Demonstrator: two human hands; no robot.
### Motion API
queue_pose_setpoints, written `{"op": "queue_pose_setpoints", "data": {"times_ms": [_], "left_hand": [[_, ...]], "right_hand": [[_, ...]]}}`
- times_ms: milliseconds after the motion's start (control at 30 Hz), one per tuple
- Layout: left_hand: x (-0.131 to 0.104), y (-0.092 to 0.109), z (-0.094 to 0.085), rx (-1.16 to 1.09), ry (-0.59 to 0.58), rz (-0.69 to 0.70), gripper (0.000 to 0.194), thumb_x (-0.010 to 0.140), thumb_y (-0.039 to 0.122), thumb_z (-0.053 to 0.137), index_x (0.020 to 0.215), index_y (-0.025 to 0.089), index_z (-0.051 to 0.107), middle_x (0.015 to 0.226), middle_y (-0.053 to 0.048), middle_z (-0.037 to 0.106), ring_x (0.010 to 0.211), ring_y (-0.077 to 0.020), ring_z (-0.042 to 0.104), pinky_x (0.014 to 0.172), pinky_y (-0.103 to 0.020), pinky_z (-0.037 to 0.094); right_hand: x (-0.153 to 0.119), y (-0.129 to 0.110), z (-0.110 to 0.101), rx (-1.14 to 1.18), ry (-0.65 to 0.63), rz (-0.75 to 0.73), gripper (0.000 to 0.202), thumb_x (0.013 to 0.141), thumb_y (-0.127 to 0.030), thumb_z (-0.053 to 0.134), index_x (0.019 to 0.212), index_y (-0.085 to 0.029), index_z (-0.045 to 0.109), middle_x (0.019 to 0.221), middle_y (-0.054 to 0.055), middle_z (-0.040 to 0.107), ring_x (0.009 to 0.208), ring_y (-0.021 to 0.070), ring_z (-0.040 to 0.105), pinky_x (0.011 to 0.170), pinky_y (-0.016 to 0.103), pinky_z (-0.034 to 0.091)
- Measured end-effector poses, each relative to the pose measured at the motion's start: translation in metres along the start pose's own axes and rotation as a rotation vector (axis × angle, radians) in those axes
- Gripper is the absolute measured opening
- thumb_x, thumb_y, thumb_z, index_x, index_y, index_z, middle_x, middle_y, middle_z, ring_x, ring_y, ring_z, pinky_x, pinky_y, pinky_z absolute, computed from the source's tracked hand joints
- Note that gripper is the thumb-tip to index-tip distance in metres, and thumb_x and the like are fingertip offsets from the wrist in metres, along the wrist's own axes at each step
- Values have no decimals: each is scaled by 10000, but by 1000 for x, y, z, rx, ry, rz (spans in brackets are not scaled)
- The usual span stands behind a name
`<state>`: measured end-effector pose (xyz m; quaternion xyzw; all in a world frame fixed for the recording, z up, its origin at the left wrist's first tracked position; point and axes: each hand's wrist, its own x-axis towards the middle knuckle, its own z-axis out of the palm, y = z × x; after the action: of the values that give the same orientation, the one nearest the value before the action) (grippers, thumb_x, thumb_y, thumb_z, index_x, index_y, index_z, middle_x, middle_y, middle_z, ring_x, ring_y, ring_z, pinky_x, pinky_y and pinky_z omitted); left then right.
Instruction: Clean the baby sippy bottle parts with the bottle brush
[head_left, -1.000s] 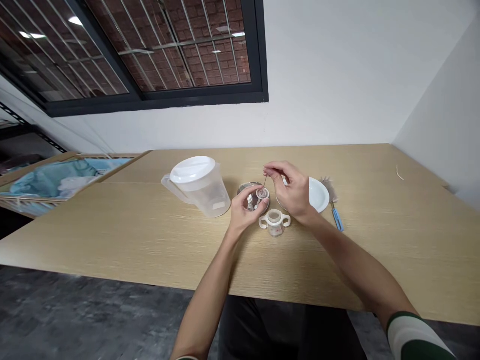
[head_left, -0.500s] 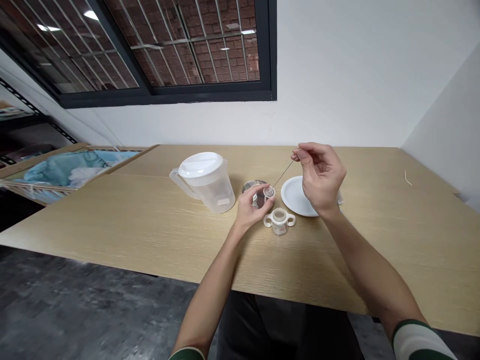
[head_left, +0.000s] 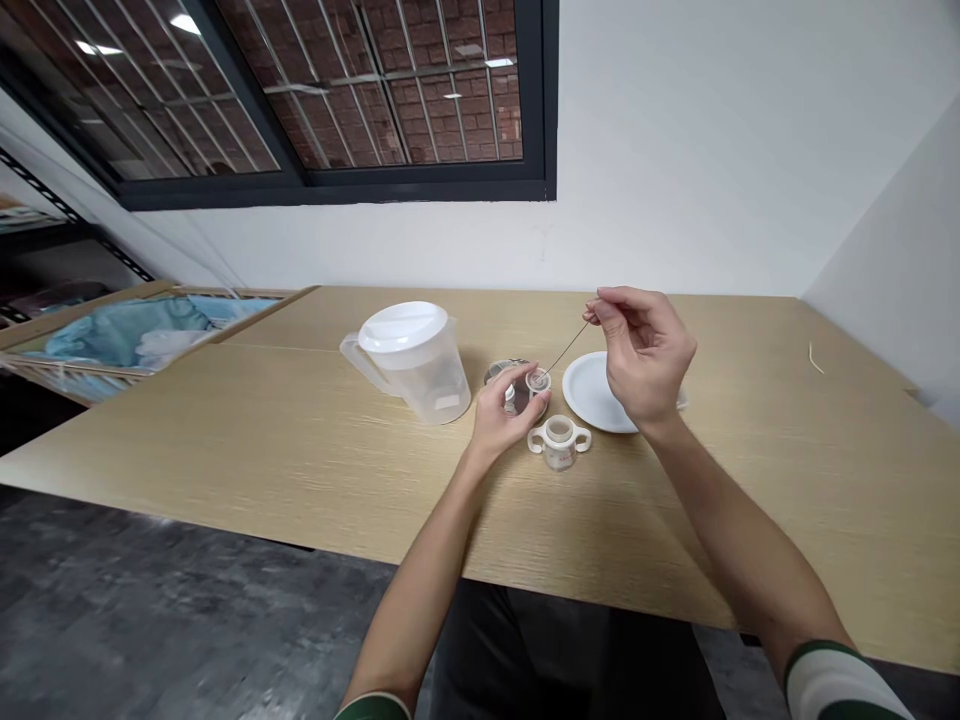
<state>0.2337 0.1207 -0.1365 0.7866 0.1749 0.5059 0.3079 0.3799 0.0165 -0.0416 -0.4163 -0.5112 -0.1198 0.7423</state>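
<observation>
Between the thumb and fingers of my left hand (head_left: pixel 504 412) is a small round whitish cup-like piece (head_left: pixel 538 382). My right hand (head_left: pixel 646 350) is raised above the table and pinches the upper end of a thin dark rod (head_left: pixel 567 347). The rod slants down left, its lower end at the small piece. Behind my left fingers is a shiny round metal dish (head_left: pixel 495 371), partly covered. A small clear cup with two cream handles (head_left: pixel 559 443) stands upright just in front of the small piece.
A lidded translucent pitcher (head_left: pixel 420 365) stands left of my hands. A white plate (head_left: pixel 591 392) lies partly behind my right hand. A basket with blue cloth (head_left: pixel 135 330) is at the far left. A small pale curved strip (head_left: pixel 815 358) lies at the right.
</observation>
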Motion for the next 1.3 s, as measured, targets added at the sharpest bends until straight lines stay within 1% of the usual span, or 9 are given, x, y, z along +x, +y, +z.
{"op": "queue_pose_setpoints", "data": {"times_ms": [133, 300, 500, 633, 833, 967, 1100, 1300], "left_hand": [[0, 0, 0, -8, -13, 22, 404, 836, 354, 737, 1212, 212, 697, 1166, -94, 728, 1091, -249, 678, 994, -414, 523], [-2, -4, 4, 0, -9, 59, 403, 846, 365, 745, 1216, 212, 699, 1179, -103, 730, 1101, -255, 678, 1018, -423, 502], [-3, -8, 6, 5, 0, 30, 415, 845, 384, 751, 1216, 204, 698, 1172, -106, 728, 1099, -252, 678, 1013, -416, 506], [-2, -10, 5, -31, 14, 8, 416, 844, 358, 757, 1228, 209, 697, 1205, -102, 718, 1131, -247, 668, 1032, -413, 501], [-2, -14, 6, -89, 47, -60, 449, 824, 395, 776, 1230, 216, 707, 1217, -98, 723, 1144, -247, 671, 1029, -403, 514], [-2, -16, 6, -120, 60, -67, 459, 809, 403, 789, 1219, 211, 715, 1210, -108, 727, 1134, -253, 676, 1019, -405, 523], [0, -11, 5, -157, 86, -72, 464, 803, 397, 796, 1214, 198, 715, 1192, -116, 732, 1102, -248, 685, 996, -397, 536], [2, -5, 3, -162, 107, -79, 458, 799, 418, 795, 1186, 184, 721, 1153, -113, 744, 1038, -234, 700, 939, -377, 559]], "right_hand": [[-4, 2, 4, -16, -69, -21, 116, 968, -303, 617, 1034, -260, 703, 950, 11, 722, 860, 156, 729, 824, 341, 641], [-14, 13, 13, -28, -154, 33, 110, 952, -285, 635, 1016, -242, 714, 966, 10, 743, 868, 145, 737, 823, 308, 626], [-26, 24, 21, -17, -230, 31, 113, 935, -208, 637, 999, -231, 727, 958, -1, 753, 890, 121, 721, 829, 263, 595], [-29, 27, 23, -37, -255, 64, 109, 935, -226, 634, 981, -223, 732, 958, 2, 756, 904, 123, 716, 839, 262, 584], [-27, 28, 21, -33, -285, 146, 124, 930, -279, 637, 966, -220, 741, 972, 14, 761, 906, 139, 719, 837, 271, 582], [-27, 31, 21, -51, -350, 170, 127, 925, -277, 633, 955, -230, 748, 977, 15, 764, 907, 151, 719, 845, 288, 580], [-28, 36, 21, -63, -425, 181, 140, 926, -272, 617, 946, -227, 747, 956, 17, 764, 887, 155, 717, 833, 292, 577], [-30, 37, 22, -98, -455, 141, 150, 930, -224, 598, 950, -216, 746, 952, 19, 766, 857, 145, 710, 801, 272, 560]]}}
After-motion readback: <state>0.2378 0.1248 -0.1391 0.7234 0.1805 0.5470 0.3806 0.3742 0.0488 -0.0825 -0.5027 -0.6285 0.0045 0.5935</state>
